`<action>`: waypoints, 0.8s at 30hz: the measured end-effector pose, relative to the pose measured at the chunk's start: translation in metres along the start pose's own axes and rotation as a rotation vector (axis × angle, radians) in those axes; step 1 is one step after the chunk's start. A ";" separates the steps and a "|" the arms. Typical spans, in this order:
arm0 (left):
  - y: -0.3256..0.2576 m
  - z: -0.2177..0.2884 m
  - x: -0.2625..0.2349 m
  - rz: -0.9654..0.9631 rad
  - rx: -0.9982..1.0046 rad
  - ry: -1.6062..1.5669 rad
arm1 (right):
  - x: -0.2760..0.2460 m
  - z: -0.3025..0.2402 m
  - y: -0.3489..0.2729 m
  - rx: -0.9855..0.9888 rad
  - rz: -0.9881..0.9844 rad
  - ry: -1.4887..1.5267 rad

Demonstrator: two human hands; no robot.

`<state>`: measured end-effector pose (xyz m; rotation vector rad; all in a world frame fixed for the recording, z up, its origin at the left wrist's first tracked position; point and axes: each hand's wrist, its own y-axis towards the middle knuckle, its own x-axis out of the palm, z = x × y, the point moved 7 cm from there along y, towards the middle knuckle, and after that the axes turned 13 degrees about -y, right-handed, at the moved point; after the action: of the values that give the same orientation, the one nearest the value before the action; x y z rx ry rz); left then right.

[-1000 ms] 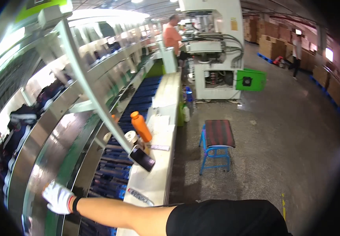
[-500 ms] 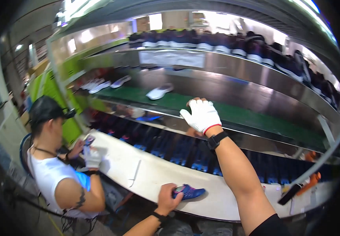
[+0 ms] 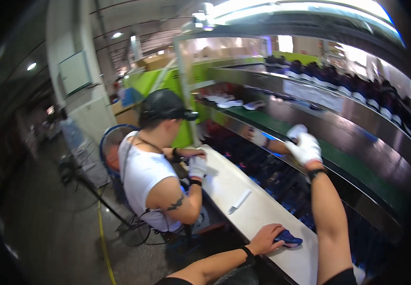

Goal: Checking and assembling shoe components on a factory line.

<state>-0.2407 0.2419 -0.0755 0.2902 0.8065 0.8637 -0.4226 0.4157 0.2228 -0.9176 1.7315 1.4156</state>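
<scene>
My left hand [image 3: 265, 239], bare, is closed round the heel end of a blue and purple shoe [image 3: 292, 238] that rests on the white worktop. A white knit glove covers my right hand [image 3: 307, 151], which reaches up to the green belt of the shelf. Its fingers close on a white shoe sole [image 3: 297, 130], whose far end sticks out past them. The glove hides the rest of the sole. A white strip-like tool with a grey tip [image 3: 239, 201] lies on the worktop to the left of the shoe.
A co-worker in a white top [image 3: 153, 161] sits at left, hands together over the white worktop [image 3: 219, 176]. More pale soles [image 3: 230, 103] lie farther along the green belt [image 3: 281, 127]. Dark shoes [image 3: 343, 83] line the upper shelf. A fan [image 3: 113, 147] stands behind the co-worker.
The view has swung left, so the scene sits farther right. My right hand has reached the white sole and closed on it. My left hand stays on the shoe.
</scene>
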 end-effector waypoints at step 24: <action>-0.003 0.127 0.064 -0.142 0.243 -0.201 | 0.022 0.208 -0.557 0.741 0.352 0.935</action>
<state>-0.1213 0.2998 -0.0234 0.5192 0.7349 0.5925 0.0653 0.5361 -0.0959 -0.9105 2.9272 0.3566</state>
